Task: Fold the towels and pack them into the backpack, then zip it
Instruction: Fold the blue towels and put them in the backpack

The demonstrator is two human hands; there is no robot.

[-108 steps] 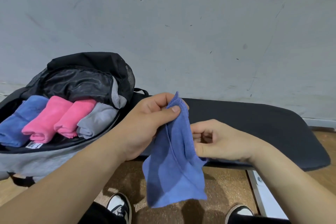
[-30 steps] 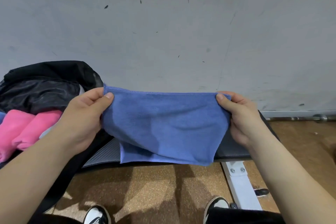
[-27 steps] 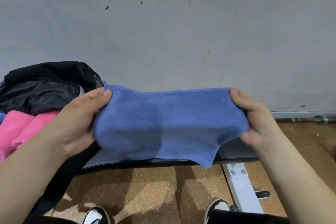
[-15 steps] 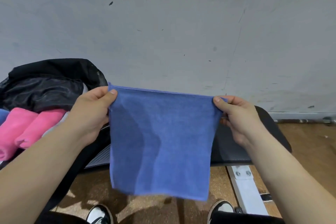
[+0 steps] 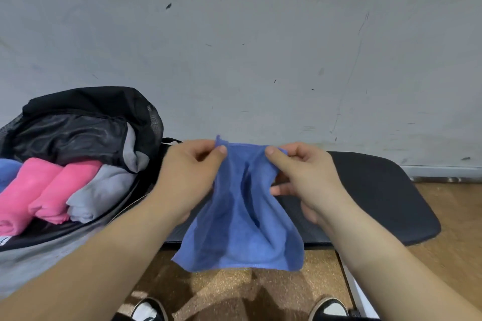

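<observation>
Towel (image 5: 242, 214) folding was under way: left hand (image 5: 191, 174) and right hand (image 5: 302, 172) pinched its top corners over the bench's (image 5: 391, 198) near edge, which should meet next.

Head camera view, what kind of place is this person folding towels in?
Probably a gym or workout room: a black padded bench on a white metal frame stands on a cork-like floor against a scuffed grey wall. The open backpack fits that too.
</observation>
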